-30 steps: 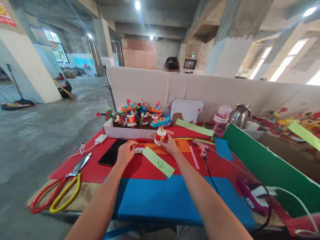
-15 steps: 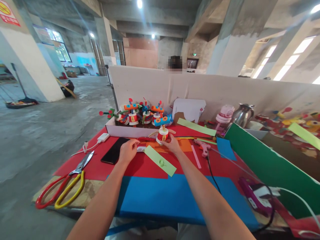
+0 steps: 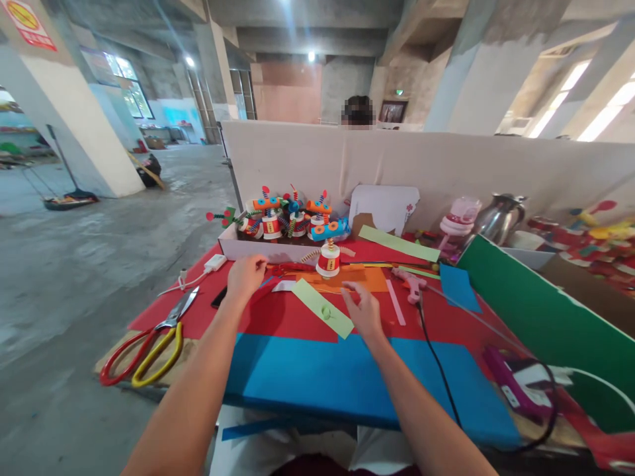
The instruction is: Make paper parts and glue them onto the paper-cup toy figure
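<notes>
My left hand [image 3: 247, 276] hovers over the red sheet in front of the white box, its fingertips pinched together; whether anything small is between them I cannot make out. My right hand [image 3: 364, 307] is open above the red sheet, thumb and fingers apart. Just beyond it stands a paper-cup figure [image 3: 328, 261], red and white with a spring neck, coiled paper arms and a blue tube head, touched by neither hand. Between the hands lies a light green paper strip [image 3: 322, 309] with a small green curl on it. A pink glue gun [image 3: 411, 284] rests to the right.
Large scissors [image 3: 153, 340] with red and yellow handles lie at the left. A white box [image 3: 270, 251] holds several similar figures. A phone [image 3: 218, 297] is mostly hidden by my left forearm. At right are a green board [image 3: 546, 324], a purple power strip [image 3: 516, 387] and cables.
My right hand has let go of the cup figure and drawn back toward me, opening. The figure now stands alone. My left hand has moved slightly away, and the view has shifted.
</notes>
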Tool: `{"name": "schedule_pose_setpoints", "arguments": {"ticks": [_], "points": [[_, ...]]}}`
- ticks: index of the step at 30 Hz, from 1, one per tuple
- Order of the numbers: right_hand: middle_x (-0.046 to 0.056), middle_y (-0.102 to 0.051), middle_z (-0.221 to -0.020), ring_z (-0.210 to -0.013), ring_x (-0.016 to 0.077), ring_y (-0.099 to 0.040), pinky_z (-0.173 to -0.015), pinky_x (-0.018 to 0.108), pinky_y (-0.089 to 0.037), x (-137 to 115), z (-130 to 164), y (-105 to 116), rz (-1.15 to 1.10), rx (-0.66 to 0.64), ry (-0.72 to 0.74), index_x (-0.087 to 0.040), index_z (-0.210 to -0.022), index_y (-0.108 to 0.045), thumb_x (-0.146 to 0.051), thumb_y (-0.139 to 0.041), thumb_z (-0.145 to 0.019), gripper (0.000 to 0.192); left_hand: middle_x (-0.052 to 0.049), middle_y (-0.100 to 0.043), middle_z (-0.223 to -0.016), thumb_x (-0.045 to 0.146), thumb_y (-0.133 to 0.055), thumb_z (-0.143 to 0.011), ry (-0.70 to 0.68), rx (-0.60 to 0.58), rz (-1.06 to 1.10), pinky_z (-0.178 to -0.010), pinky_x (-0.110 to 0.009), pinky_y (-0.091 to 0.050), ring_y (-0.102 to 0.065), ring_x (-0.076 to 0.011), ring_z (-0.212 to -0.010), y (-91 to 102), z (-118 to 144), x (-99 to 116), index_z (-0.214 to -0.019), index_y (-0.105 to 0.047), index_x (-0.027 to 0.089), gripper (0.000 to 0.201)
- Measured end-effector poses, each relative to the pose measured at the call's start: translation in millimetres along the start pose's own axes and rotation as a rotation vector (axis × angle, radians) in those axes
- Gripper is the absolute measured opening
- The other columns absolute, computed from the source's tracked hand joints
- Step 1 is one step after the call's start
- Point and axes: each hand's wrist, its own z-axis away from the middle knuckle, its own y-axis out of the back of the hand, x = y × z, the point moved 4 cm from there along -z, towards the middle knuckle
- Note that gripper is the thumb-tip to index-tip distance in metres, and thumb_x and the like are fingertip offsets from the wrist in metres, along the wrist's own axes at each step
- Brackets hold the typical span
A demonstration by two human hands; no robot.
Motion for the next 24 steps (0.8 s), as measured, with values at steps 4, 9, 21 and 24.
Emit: {"name": "schedule_pose_setpoints", "arguments": {"ticks": [4, 9, 21, 24], "points": [[0.009, -0.071, -0.088, -0.086, 0.0226, -0.065, -0.078, 0.034, -0.050, -12, 15, 1, 0.050, -0.027, 0.103, -0.021, -0.085, -0.067, -0.038, -0.047, -0.088, 0.026, -0.007, -0.074, -0.090, 0.025, -0.046, -0.082, -0.041, -0.093, -0.094, -0.070, -0.028, -0.046, -0.066, -0.0230, -0.086, -5.8, -12, 3, -0.084, -0.073, 0.025, 0.027], [0.007, -0.068, -0.076, -0.073, 0.0207, -0.063, -0.066, 0.030, -0.047, -12, 15, 5, 0.068, -0.086, 0.107, -0.021, -0.075, -0.063, -0.040, -0.043, -0.091, 0.032, -0.008, -0.074, -0.079, 0.030, -0.058, -0.075, -0.078, -0.257, -0.182, -0.071, -0.030, -0.045, -0.066, -0.0237, -0.078, -19.5, -7, 5, -0.067, -0.072, 0.024, 0.017], [0.005, -0.068, -0.074, -0.071, 0.0183, -0.063, -0.065, 0.027, -0.044, -12, 17, 3, 0.026, -0.153, 0.092, -0.021, -0.072, -0.062, -0.037, -0.044, -0.092, 0.031, -0.016, -0.071, -0.085, 0.017, -0.048, -0.076, -0.067, -0.191, -0.309, -0.082, -0.042, -0.042, -0.060, -0.0314, -0.096, -11.9, 28, 23, -0.076, -0.069, 0.016, 0.021], [0.005, -0.069, -0.080, -0.077, 0.0184, -0.063, -0.069, 0.027, -0.045, -12, 20, 7, 0.106, -0.200, 0.120, -0.021, -0.078, -0.063, -0.030, -0.046, -0.091, 0.023, -0.012, -0.070, -0.083, 0.020, -0.047, -0.078, -0.019, -0.052, -0.209, -0.077, -0.037, -0.043, -0.061, -0.0287, -0.091, 7.8, 38, 22, -0.077, -0.066, 0.019, 0.020]]}}
